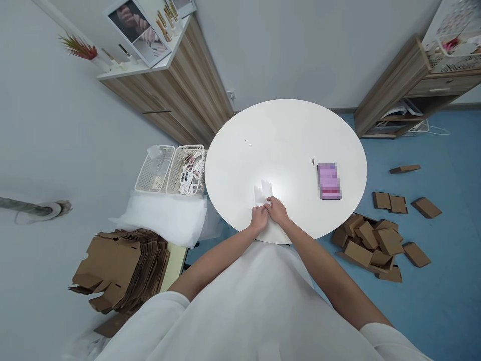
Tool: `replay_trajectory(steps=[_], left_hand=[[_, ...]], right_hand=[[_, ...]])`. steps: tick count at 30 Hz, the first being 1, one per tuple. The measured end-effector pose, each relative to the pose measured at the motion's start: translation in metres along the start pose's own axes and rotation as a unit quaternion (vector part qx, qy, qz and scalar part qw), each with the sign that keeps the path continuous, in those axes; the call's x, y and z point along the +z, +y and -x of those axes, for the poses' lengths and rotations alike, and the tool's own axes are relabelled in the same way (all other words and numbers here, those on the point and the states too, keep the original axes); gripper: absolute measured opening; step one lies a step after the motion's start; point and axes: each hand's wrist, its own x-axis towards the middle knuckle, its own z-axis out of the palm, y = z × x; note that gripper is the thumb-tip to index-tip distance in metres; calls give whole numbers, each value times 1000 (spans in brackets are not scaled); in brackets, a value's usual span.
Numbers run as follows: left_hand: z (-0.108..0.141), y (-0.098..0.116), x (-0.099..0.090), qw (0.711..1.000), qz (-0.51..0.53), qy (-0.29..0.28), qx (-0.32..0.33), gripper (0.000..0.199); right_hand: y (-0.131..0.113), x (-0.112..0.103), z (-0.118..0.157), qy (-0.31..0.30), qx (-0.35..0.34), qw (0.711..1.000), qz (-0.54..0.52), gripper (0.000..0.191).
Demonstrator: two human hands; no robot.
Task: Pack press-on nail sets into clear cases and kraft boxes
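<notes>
A thin white sheet [266, 188], folded or split into two upright flaps, is held near the front edge of the round white table [285, 130]. My left hand [259, 217] is closed on its lower left part. My right hand [277, 209] pinches the same sheet from the right, its fingertips touching those of my left hand. Whether anything is wrapped inside the sheet cannot be made out. On the right of the table lies a pink and purple pack [329, 181], its surface blurred.
Two white baskets [155, 169] [185, 170] stand left of the table, one holding printed cards. White sheets [169, 213] and stacked flat cardboard [112, 265] lie at lower left. Small brown boxes [389, 240] are piled on the floor at right. Cabinets flank the far wall.
</notes>
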Motion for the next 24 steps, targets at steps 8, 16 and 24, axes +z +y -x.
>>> replay_trajectory(steps=[8, 16, 24], left_hand=[[8, -11, -7, 994, -85, -33, 64, 30], [0, -18, -29, 944, -257, -16, 208, 45], [-12, -19, -31, 914, -316, -46, 250, 50]], right_hand=[[3, 3, -1, -3, -7, 1000, 28, 32], [7, 2, 4, -10, -40, 999, 34, 37], [3, -20, 22, -10, -199, 964, 178, 48]])
